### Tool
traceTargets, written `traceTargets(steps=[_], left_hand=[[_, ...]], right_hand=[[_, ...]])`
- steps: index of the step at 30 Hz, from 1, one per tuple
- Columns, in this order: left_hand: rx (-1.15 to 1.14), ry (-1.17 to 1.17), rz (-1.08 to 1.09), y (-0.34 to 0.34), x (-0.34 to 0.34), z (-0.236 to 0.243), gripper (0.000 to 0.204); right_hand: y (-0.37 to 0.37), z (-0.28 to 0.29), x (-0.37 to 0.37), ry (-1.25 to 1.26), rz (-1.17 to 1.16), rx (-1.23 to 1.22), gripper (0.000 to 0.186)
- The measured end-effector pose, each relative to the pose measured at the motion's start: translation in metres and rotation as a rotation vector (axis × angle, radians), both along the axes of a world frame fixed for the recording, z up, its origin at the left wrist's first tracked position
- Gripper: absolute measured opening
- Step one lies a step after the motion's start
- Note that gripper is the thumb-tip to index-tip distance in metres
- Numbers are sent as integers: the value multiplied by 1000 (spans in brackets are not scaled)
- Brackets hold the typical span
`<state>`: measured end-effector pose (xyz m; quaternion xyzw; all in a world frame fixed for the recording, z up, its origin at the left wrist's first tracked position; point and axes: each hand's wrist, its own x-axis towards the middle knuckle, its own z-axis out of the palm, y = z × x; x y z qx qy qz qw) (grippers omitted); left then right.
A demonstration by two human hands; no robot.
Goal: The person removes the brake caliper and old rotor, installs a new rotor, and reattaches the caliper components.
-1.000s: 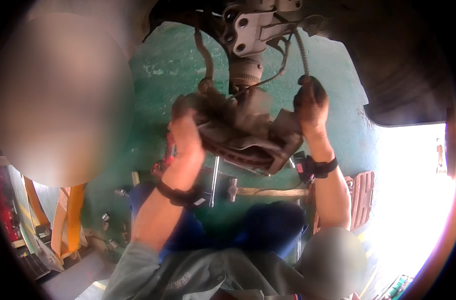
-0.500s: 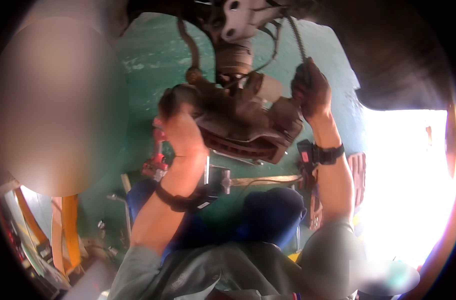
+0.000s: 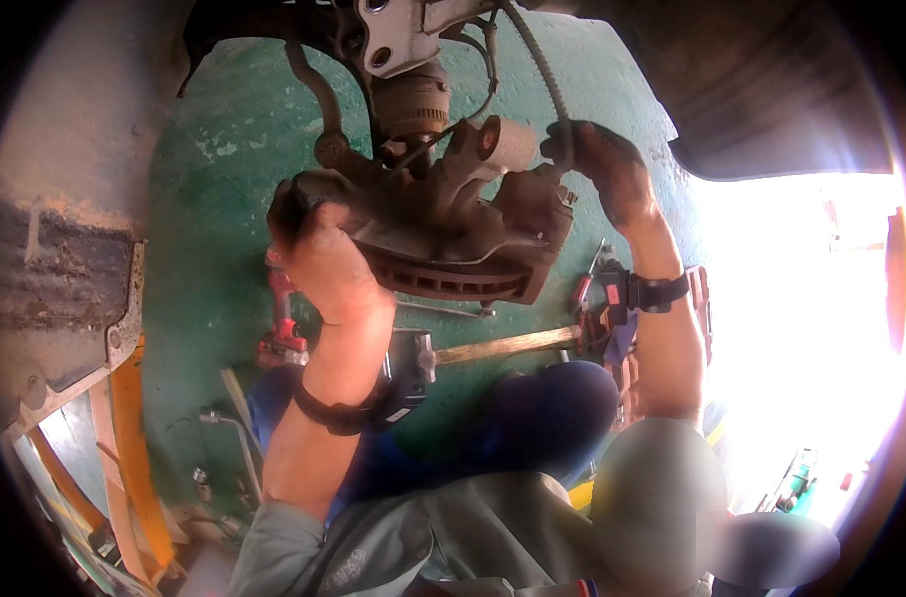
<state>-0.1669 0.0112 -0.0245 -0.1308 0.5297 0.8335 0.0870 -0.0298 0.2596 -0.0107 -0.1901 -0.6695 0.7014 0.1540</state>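
Note:
A rusty brake disc (image 3: 453,280) with a vented edge hangs in front of me, together with the steering knuckle (image 3: 463,204) and a brake caliper (image 3: 538,199) at its right. My left hand (image 3: 324,264) is closed round the left end of this assembly, at the disc's edge; its fingertips are dark and partly hidden. At the right, my right hand (image 3: 612,174) has its dirt-blackened fingers curled round the lower end of a coil-wrapped brake hose (image 3: 541,65), just above the caliper. A ribbed axle boot (image 3: 410,99) shows behind the knuckle.
On the green floor lie a hammer (image 3: 508,345) with a wooden handle, a red power tool (image 3: 284,323), a long metal bar (image 3: 438,309) and a wrench (image 3: 242,438). A dark wheel-arch liner (image 3: 771,109) curves overhead at right. A rusty body panel (image 3: 60,289) stands close at left.
The brake assembly and both hands now appear farther left and higher in view. My right hand has slid down the hose toward the caliper. My left hand stays on the disc's edge.

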Motion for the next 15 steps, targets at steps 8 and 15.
traceTargets(steps=[8, 15], left_hand=[[-47, 28, 1, -13, -8, -8, 55], [12, 33, -41, -13, -10, -11, 53]], right_hand=[[-4, 22, -24, -29, 69, 43, 40], [-4, 22, -38, -95, 39, 32, 30]])
